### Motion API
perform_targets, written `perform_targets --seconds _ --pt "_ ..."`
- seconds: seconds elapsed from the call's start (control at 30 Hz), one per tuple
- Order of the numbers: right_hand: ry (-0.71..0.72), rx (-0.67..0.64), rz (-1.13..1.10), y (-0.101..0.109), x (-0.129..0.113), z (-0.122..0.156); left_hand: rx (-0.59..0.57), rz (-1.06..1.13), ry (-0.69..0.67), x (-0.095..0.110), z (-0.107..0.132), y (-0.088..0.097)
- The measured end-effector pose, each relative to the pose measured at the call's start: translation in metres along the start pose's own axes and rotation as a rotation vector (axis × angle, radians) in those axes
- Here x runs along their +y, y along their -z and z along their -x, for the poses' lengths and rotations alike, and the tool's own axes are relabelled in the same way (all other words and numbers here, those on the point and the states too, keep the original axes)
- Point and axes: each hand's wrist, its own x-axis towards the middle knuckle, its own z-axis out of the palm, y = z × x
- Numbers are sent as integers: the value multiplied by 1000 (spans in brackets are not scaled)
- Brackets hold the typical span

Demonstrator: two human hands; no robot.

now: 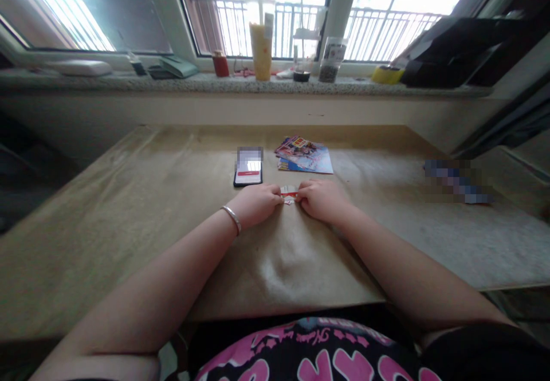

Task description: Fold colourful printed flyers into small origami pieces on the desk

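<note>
Between my two hands is a small piece of folded paper [289, 194], white with a red strip. My left hand [259, 202], with a silver bangle at the wrist, pinches its left edge. The right edge is gripped by the closed fingers of my right hand [321, 199]. Both hands rest low over the table, just in front of me. A phone [249, 168] with a lit screen lies beyond my left hand. Past the paper sits a small stack of colourful printed sheets [305, 156].
A beige cover [172, 197] lies over the table. Toward the right edge is a blurred, colourful flat item [455, 181]. On the stone windowsill stand a tall yellow drink cup [261, 51], a red jar [220, 65], clear cups [330, 60] and a yellow tape roll [387, 75].
</note>
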Motion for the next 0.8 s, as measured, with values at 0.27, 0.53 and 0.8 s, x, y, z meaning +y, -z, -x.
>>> perform_targets --seconds 0.27,0.53,0.8 --pt "4 0 10 4 5 5 9 -64 -12 -4 4 3" --pt "21 24 -60 -2 9 3 9 -109 4 -2 6 6" --pt "48 89 -135 -10 16 0 29 -93 12 4 3 5"
